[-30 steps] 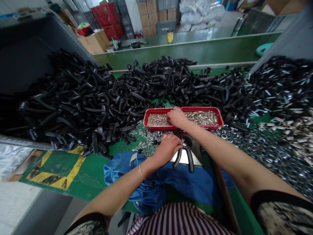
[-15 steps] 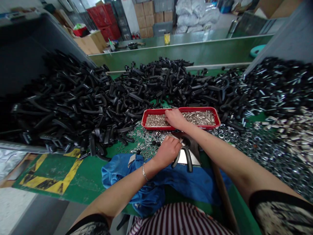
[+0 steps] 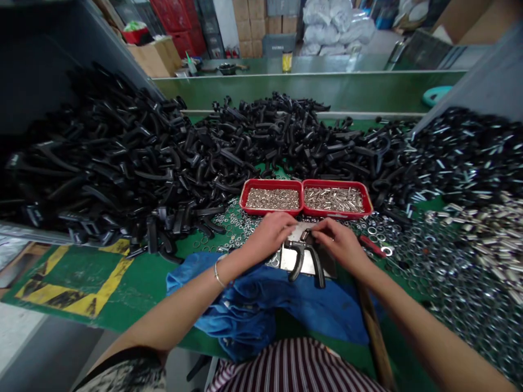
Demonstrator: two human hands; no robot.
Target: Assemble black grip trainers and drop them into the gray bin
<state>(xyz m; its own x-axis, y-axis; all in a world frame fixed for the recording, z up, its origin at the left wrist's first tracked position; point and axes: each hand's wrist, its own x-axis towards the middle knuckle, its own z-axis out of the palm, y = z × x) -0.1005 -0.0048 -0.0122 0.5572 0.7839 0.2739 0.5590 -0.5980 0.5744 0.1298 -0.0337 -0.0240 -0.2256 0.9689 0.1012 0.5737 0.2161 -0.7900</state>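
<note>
A black tool with two curved handles (image 3: 297, 265) lies on a shiny metal plate (image 3: 308, 262), its handles pointing toward me. My left hand (image 3: 270, 235) is closed at the left side of the tool's head, its fingertips partly hidden. From the right, my right hand (image 3: 341, 243) pinches at the head with thumb and fingers; whatever it holds is too small to make out. Between the hands a small silvery coiled or ringed part (image 3: 304, 235) shows at the head. Just beyond are two red trays, the left tray (image 3: 272, 212) with tiny metal pieces, the right tray (image 3: 339, 215) with short pins.
Black curved handles (image 3: 196, 147) are heaped behind and left. Loose metal rings (image 3: 433, 272) and silvery cylinders (image 3: 494, 234) spread over the right side. A blue cloth (image 3: 245, 294) lies at the front edge, beside a wooden bar (image 3: 373, 337). A red-handled item (image 3: 372, 246) rests right of my hand.
My right hand has come back from the red trays to the tool's head. My left hand has shifted slightly up and left, and the tool's handles show more fully.
</note>
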